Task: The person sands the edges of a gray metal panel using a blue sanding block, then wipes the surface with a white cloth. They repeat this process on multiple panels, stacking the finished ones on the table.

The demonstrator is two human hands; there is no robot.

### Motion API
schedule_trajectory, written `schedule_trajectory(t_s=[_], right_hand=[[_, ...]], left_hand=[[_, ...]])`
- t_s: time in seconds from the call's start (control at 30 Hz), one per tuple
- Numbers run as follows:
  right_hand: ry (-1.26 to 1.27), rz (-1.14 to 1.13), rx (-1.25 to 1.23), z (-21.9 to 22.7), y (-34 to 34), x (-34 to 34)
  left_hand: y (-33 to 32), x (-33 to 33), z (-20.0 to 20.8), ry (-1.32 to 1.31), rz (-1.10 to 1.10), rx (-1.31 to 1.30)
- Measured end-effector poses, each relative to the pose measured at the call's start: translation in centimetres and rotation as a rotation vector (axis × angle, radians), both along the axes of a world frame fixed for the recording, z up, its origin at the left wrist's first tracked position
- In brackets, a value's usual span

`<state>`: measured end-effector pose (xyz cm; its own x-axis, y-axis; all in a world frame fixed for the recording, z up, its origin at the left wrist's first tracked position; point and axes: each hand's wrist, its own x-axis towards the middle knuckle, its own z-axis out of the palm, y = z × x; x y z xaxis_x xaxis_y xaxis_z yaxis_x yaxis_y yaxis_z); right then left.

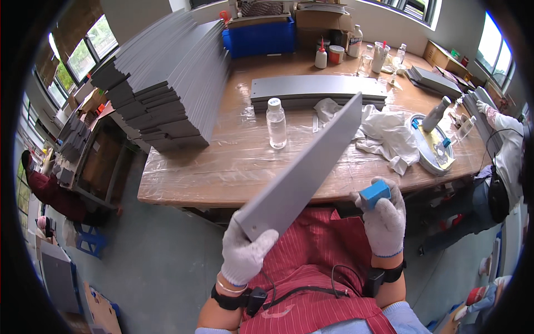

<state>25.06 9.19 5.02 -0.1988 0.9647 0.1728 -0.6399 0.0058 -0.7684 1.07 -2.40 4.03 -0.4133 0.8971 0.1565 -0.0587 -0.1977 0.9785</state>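
Observation:
My left hand (245, 253), in a white knit glove, grips the near end of a long flat grey panel (306, 170). The panel slants up and to the right, its far end raised over the table. A small hole shows near the held end. In my gloved right hand (386, 220) is a small blue block (375, 193), pinched between thumb and fingers, apart from the panel. Beyond the panel a short stack of similar grey panels (317, 87) lies on the table. A capped clear bottle (276, 123) stands left of the panel.
A plastic-covered table (183, 181) spans the front. Tall stacked grey panels (167, 83) fill its left side. White cloths (389, 133) lie beside an oval tray (418, 153) at right. A blue bin (261, 38) and several bottles stand at the back. A co-worker (506, 133) is at far right.

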Motion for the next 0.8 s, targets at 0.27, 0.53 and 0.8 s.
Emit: schedule_trajectory(t_s=[0.27,0.53,0.8], right_hand=[[-0.066,0.276,-0.273,-6.2,-0.9,2.6],[-0.109,0.469,-0.347,-9.0,0.8,-2.9],[-0.232,0.699,-0.403,-10.5,2.7,-3.4]], left_hand=[[-0.7,-1.8,-2.8,1.326,-0.233,0.228],[-1.9,-3.2,-11.8,-0.305,0.047,-0.102],[-0.2,-5.5,-15.2,-0.985,-0.011,-0.387]])
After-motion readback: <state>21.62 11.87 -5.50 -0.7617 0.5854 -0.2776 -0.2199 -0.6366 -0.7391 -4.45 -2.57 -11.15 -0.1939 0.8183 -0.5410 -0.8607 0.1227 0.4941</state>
